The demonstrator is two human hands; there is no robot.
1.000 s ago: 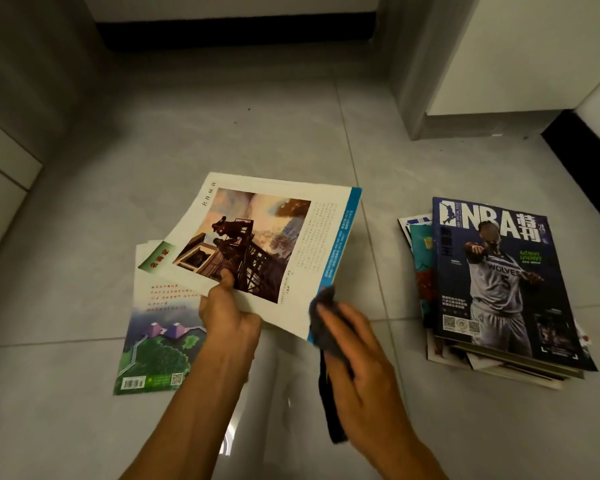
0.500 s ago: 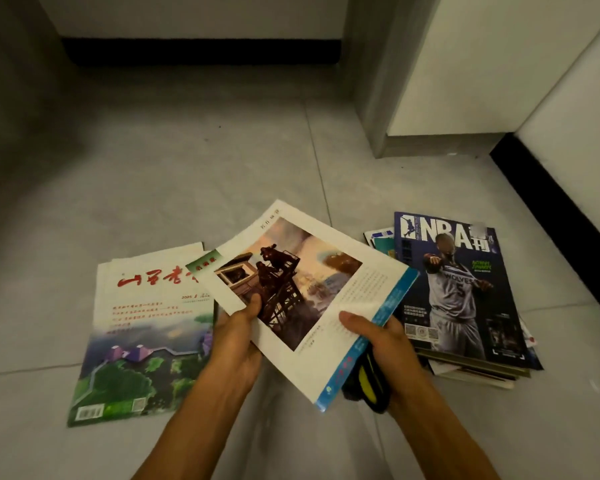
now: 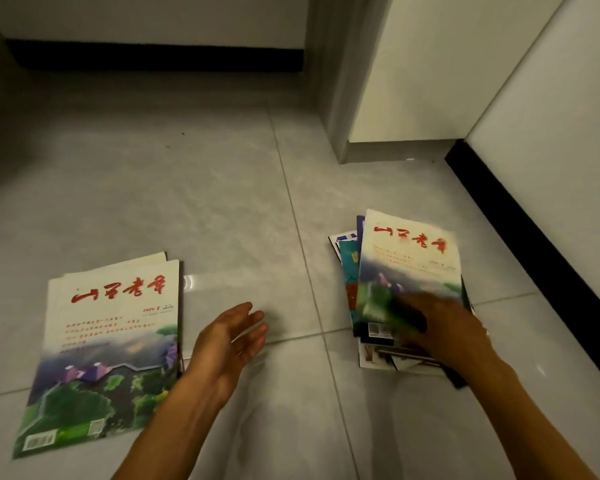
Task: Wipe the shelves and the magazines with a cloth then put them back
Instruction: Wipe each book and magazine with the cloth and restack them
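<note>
The right hand [image 3: 444,327], blurred so I cannot tell its grip, rests on the magazine [image 3: 409,268] lying on top of the stack [image 3: 378,355], and should square it there, while the left hand [image 3: 229,341] hovers with relaxed fingers left of the stack.

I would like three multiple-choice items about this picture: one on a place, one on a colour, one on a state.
1. Where does the right hand rest?
A. on the stack of magazines
B. on the bare floor
C. on the wall

2. What colour is the title on the left magazine?
A. blue
B. red
C. black

3. How is the left hand?
A. gripping a magazine
B. in a fist
C. open, holding nothing

Answers: 1 A, it lies on the stack's top cover; 2 B, the big characters are red; 3 C, fingers straight, palm empty.
</note>
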